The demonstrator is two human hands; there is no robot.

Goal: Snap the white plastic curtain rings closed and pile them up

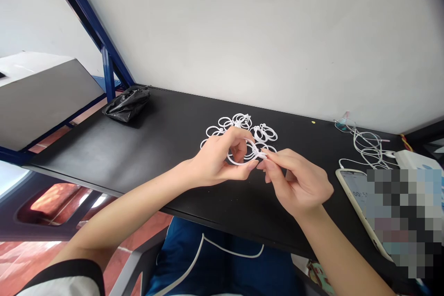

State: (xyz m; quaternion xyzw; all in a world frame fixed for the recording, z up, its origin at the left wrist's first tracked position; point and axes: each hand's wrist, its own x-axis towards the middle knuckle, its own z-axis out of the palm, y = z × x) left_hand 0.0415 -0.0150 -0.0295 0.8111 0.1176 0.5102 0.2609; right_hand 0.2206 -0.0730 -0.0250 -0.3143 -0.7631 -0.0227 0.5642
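Above the black desk, my left hand (227,155) curls its thumb and fingers around a thin white loop (236,163), which looks like a cord or band closed into a ring. At the loop's right side, where the strands gather, my right hand (294,175) pinches the end between thumb and fingertips. My fingers cover part of that joint. Just beyond both hands lies a loose pile of similar white loops (225,121), several of them overlapping. A smaller cluster of white loops (268,133) rests to its right.
A crumpled black plastic bag (127,103) sits at the desk's (166,115) far left. On the right are eyeglasses (345,125), a tangled white cable (367,148), a phone (359,203) and a white box (416,163), partly pixelated. A wall (243,32) stands behind.
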